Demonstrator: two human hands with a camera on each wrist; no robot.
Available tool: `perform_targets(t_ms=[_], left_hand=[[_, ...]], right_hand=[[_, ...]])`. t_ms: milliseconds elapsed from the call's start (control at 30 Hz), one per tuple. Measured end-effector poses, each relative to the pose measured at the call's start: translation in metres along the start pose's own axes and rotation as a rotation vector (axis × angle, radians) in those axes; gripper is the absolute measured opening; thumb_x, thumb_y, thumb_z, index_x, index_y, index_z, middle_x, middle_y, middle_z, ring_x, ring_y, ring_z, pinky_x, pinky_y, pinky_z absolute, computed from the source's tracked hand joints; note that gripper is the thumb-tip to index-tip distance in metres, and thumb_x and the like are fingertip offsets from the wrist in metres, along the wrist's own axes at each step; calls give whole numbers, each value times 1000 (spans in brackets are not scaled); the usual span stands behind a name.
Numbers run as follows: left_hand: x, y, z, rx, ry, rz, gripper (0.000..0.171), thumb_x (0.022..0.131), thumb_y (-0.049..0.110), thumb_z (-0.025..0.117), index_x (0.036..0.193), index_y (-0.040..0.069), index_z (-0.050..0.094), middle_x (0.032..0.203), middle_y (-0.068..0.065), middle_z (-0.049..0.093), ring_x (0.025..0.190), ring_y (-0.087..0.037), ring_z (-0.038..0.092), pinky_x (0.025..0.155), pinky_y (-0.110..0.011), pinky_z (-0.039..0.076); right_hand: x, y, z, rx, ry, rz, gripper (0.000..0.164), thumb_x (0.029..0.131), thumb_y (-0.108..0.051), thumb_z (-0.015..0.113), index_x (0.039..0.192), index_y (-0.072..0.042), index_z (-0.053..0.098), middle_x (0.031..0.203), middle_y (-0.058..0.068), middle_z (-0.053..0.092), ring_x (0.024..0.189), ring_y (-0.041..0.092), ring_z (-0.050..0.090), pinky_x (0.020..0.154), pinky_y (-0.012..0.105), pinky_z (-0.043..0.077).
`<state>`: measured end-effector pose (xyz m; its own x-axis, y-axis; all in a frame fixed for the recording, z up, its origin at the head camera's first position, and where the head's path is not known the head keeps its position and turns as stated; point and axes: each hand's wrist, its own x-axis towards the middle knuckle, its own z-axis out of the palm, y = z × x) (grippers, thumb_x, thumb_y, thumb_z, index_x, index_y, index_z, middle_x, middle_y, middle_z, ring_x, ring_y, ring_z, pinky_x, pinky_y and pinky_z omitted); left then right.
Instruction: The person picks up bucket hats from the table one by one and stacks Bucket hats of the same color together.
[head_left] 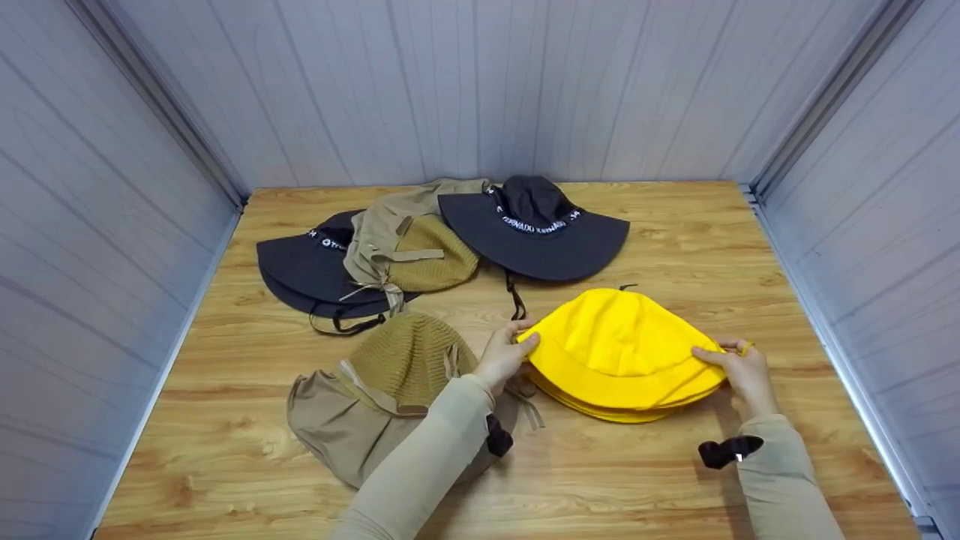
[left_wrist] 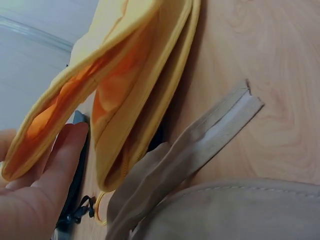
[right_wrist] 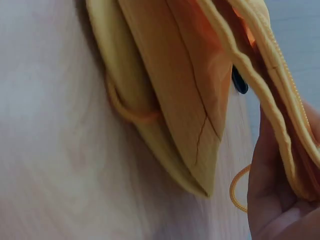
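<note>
A yellow bucket hat (head_left: 615, 330) is held by its brim at both sides, crown up. My left hand (head_left: 502, 358) pinches the left brim edge, thumb on top and fingers beneath. At the right edge my right hand (head_left: 746, 379) grips the brim the same way, beside a thin yellow cord (right_wrist: 239, 187). Under it, more yellow brim (left_wrist: 145, 125) lies on the wooden table, set apart from the held brim in both wrist views. Just left of the yellow hats is a tan hat with a ribbed crown (head_left: 412, 352), partly hidden by my left forearm; its strap (left_wrist: 210, 130) reaches towards them.
Behind lie a dark wide-brimmed hat (head_left: 551, 247) with white lettering, another tan hat (head_left: 435, 259), and stacked dark hats (head_left: 300, 259) at the left. Black chin cords (head_left: 516, 298) trail from the dark hats. Pale panel walls (head_left: 480, 90) enclose the table (head_left: 247, 465) at back and sides.
</note>
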<state>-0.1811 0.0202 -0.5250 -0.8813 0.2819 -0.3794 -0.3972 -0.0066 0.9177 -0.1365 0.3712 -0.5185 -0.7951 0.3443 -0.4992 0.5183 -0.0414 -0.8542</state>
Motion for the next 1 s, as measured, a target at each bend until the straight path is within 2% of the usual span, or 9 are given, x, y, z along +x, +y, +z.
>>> perform_targets(t_ms=[267,400,533,633,900,1000], left_hand=[[3,-8,1,104,36,37,31,101,6,55,131,-1,54,127,-21,62,103,-26,68,81,-35,59],[3,-11,1,166,67,57,23,99,3,56,122,-1,58,126,-19,62,108,-27,65,81,-34,58],[6,-14,3,278,107,97,14,98,1,58,110,0,65,128,-17,63,123,-30,58,100,-39,50],[8,-15,4,358,127,120,15,97,1,58,107,1,69,126,-15,66,128,-31,55,109,-42,43],[5,-10,4,508,143,119,17,97,6,60,108,5,72,118,-12,68,120,-29,59,104,-41,47],[4,-6,4,559,135,120,17,97,7,60,110,6,72,119,-12,68,119,-28,60,102,-42,48]], right_hand=[[0,10,-8,48,-36,47,49,78,-19,86,109,-14,48,93,-8,56,79,4,62,73,20,56],[2,13,-7,25,-26,55,50,78,-20,86,110,-17,47,97,-7,55,80,4,61,73,19,54],[5,16,-6,-32,10,59,50,80,-22,85,112,-17,47,110,-1,51,82,3,59,73,18,53],[7,20,-4,-96,26,52,52,81,-25,84,117,-14,48,120,4,49,86,4,57,73,16,51],[9,27,-1,-212,72,-1,58,82,-25,82,127,-7,50,110,-1,56,87,3,56,73,13,49],[6,26,1,-306,93,-51,69,86,-26,79,139,-1,43,122,11,58,103,14,56,82,17,47]])
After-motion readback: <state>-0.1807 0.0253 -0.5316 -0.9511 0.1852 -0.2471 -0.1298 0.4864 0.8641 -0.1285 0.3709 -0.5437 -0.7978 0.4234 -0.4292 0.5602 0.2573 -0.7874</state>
